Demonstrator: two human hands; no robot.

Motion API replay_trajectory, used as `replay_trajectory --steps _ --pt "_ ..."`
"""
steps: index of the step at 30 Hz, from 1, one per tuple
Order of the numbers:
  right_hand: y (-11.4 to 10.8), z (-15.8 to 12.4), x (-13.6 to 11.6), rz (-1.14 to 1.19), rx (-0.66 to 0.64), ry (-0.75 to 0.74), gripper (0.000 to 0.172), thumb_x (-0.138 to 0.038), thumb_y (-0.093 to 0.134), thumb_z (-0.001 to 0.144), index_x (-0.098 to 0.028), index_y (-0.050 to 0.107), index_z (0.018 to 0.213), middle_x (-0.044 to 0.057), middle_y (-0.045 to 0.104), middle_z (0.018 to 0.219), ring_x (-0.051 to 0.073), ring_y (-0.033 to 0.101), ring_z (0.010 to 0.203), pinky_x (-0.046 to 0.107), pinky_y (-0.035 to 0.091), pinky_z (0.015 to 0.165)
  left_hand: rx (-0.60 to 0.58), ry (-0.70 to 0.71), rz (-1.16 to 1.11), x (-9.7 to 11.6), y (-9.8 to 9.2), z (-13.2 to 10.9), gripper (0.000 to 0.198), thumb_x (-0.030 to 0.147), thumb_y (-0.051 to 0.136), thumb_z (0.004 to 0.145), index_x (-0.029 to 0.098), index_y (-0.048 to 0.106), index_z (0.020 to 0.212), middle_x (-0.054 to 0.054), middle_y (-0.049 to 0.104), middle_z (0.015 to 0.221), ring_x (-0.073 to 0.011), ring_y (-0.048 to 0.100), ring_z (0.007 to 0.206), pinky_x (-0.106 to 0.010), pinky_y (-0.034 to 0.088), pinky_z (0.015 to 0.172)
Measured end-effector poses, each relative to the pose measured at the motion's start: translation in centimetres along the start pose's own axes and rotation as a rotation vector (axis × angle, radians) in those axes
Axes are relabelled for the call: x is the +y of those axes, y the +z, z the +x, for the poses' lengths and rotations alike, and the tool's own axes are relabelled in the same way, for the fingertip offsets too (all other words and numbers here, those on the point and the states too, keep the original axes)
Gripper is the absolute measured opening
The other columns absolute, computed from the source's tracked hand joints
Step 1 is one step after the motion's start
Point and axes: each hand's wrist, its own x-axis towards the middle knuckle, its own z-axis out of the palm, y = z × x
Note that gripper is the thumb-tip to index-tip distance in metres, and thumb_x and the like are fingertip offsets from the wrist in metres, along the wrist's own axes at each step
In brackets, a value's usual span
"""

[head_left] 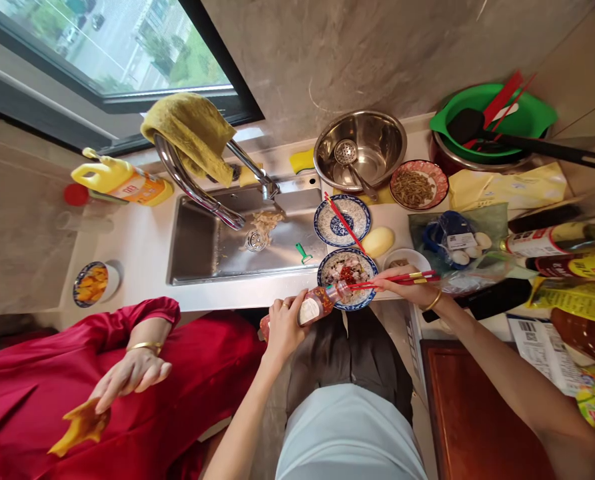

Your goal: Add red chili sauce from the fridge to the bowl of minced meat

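Observation:
My left hand [286,328] is wrapped round a bottle of red chili sauce [322,303], tilted so its mouth lies over the near edge of a blue-rimmed bowl [322,272]. Pale meat pieces with a heap of red chili [347,274] fill that bowl. Red chopsticks [402,278] with gold bands are gripped in my right hand [408,288], their tips close to the bottle's mouth. Just behind stands a blue-patterned plate [325,223] with another pair of red chopsticks [344,222] across it. A peeled pale yellow potato-like piece [379,241] lies beside the plate.
A co-worker's hand [132,373] at left holds an orange piece of food [80,427]. The sink [217,253] contains a green peeler [303,253] and food scraps. Behind are a steel bowl [322,157] and a green basin [542,117]. Several bottles [572,263] crowd the right; a brown board [477,413] lies nearer.

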Motion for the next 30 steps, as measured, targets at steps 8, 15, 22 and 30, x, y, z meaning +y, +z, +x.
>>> replay_trajectory --steps 8,15,22,30 --pt "-1.1 -1.4 -0.2 -0.057 0.12 -0.005 0.025 -0.043 0.063 0.079 -0.022 0.075 0.086 0.004 0.074 0.083 0.02 0.069 0.074 0.03 0.057 0.067 -0.001 -0.025 0.005 -0.1 0.0 0.0 0.07 0.025 0.063 0.072 0.027 0.04 0.137 -0.009 0.058 0.113 -0.0287 0.043 0.098 -0.04 0.034 0.084" --pt "-2.4 -2.3 0.8 0.052 0.226 0.057 0.028 -0.046 0.065 0.077 -0.022 0.075 0.085 0.005 0.074 0.085 0.022 0.07 0.077 0.032 0.059 0.071 -0.045 -0.045 0.018 -0.2 -0.3 -0.1 0.071 0.028 0.064 0.071 0.025 0.04 0.138 -0.009 0.058 0.114 -0.0287 0.043 0.098 -0.039 0.034 0.084" --pt "-0.3 1.0 2.5 0.407 0.045 0.162 0.034 -0.051 0.067 0.073 -0.02 0.073 0.085 0.005 0.074 0.081 0.019 0.071 0.069 0.032 0.06 0.07 -0.069 -0.013 0.011 0.0 -1.3 0.1 0.073 0.031 0.064 0.072 0.025 0.038 0.139 -0.009 0.059 0.111 -0.0279 0.045 0.096 -0.038 0.036 0.084" --pt "2.0 3.2 1.9 0.327 -0.187 0.16 0.039 -0.051 0.069 0.07 -0.017 0.073 0.088 0.006 0.074 0.083 0.021 0.071 0.072 0.033 0.059 0.069 -0.089 0.007 0.062 0.0 -1.5 0.0 0.077 0.032 0.067 0.07 0.027 0.036 0.14 -0.009 0.061 0.105 -0.0289 0.047 0.096 -0.037 0.036 0.081"
